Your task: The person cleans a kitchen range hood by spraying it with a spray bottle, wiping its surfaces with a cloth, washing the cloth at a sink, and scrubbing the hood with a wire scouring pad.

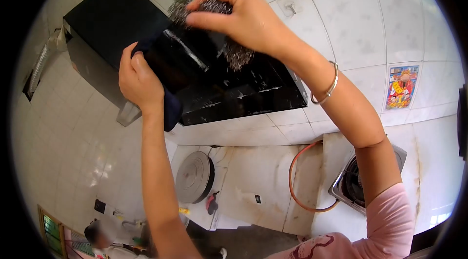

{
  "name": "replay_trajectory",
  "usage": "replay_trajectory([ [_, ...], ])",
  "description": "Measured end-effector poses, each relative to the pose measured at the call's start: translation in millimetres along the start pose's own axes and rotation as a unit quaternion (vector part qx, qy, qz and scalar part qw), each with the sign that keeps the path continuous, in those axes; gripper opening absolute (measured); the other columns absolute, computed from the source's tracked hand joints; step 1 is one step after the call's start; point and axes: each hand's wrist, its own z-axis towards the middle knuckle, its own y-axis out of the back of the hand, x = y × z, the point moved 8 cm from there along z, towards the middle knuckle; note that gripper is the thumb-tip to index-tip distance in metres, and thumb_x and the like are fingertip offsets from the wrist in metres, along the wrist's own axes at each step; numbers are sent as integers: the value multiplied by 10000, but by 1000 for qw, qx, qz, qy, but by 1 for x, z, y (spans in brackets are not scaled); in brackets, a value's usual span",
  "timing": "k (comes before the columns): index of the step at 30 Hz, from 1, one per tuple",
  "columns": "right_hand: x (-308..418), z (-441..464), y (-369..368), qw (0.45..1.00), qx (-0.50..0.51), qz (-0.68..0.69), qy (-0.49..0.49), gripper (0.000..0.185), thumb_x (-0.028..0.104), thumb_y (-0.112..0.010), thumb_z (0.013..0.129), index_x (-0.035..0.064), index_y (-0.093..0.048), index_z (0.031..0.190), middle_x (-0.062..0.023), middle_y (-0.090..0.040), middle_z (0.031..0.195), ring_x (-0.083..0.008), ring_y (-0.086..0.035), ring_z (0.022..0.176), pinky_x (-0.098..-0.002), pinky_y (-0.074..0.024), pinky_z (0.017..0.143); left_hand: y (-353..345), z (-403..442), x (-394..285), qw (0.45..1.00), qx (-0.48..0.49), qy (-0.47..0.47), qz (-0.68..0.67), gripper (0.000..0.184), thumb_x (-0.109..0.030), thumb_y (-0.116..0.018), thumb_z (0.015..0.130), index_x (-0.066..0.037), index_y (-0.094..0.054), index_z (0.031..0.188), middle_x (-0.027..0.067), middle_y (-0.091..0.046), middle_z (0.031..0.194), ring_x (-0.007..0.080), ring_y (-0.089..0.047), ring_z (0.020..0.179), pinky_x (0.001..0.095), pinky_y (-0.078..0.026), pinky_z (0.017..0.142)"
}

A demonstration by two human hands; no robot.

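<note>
A black range hood (117,15) hangs on the tiled wall, with whitish streaks, like suds, on its lower glossy panel. My right hand (239,15) is closed round a grey metal scouring pad (180,8), held against the upper part of that panel. More of the grey wire mesh (239,56) shows below my palm. At the hood's left side, my left hand (140,76) is closed on a dark blue cloth (172,110), which hangs down past the hood's lower edge.
Below is a counter (253,166) with a round lidded pot (194,176), an orange hose (292,176) and a gas stove (351,181) at the right. A poster (402,87) and a hook (290,9) are on the wall. Another person (100,234) is at the lower left.
</note>
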Motion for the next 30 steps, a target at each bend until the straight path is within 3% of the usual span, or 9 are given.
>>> replay_trajectory([
  [5,-60,11,12,988,15,-95,-120,263,275,-724,824,41,-705,942,-81,-675,941,-202,-634,899,-303,-478,840,0,1,2,1000,-11,-4,12,326,-216,-405,912,-36,-654,1020,129,-675,929,275,-630,832,340,-468,779],
  [8,-47,13,3,989,58,-75,-114,219,202,-670,844,27,-651,974,-173,-623,941,-317,-610,914,-352,-475,824,1,1,3,1000,-14,13,11,319,-214,-409,912,-40,-657,1012,128,-673,920,272,-632,827,343,-469,770],
  [14,45,-1,-16,997,23,3,67,165,243,-734,762,108,-715,854,-84,-640,917,-286,-605,925,-358,-480,831,-1,1,6,999,3,39,3,307,-208,-420,908,-54,-667,1008,131,-670,909,265,-630,839,339,-469,776],
  [16,31,3,-12,998,5,27,47,176,246,-739,759,103,-715,860,-94,-648,937,-286,-608,925,-353,-479,819,0,1,5,1000,-1,27,-1,308,-210,-419,907,-60,-668,1010,133,-671,909,266,-628,836,339,-468,775],
  [18,-13,2,1,996,-17,-16,-82,237,297,-749,766,85,-707,864,-119,-668,947,-273,-621,897,-327,-479,802,0,1,5,1000,-10,17,-5,308,-212,-419,907,-67,-670,1011,134,-672,908,268,-626,833,338,-468,775],
  [20,-60,-2,12,986,5,-45,-161,244,246,-724,837,18,-692,918,-56,-654,899,-141,-618,868,-282,-483,788,0,0,5,1000,-11,23,14,304,-216,-425,903,-76,-673,1010,134,-671,903,274,-623,813,335,-469,761],
  [26,-7,-6,-5,986,24,56,-152,225,232,-738,825,32,-690,918,-42,-664,937,-130,-612,885,-282,-477,823,0,1,6,999,-26,-1,20,304,-218,-426,900,-82,-675,1009,133,-668,876,280,-625,773,343,-473,732],
  [28,26,1,-7,997,27,33,-61,248,246,-703,820,6,-648,847,-183,-621,901,-320,-616,880,-362,-481,795,0,1,6,999,-27,-9,17,306,-219,-424,900,-82,-676,1008,133,-667,869,277,-628,769,346,-474,727],
  [30,15,9,-7,996,23,48,-65,232,226,-697,809,1,-652,842,-195,-628,892,-323,-621,865,-366,-485,785,-1,2,7,1000,-22,-3,19,310,-220,-421,901,-78,-674,1010,137,-667,872,272,-635,785,349,-475,735],
])
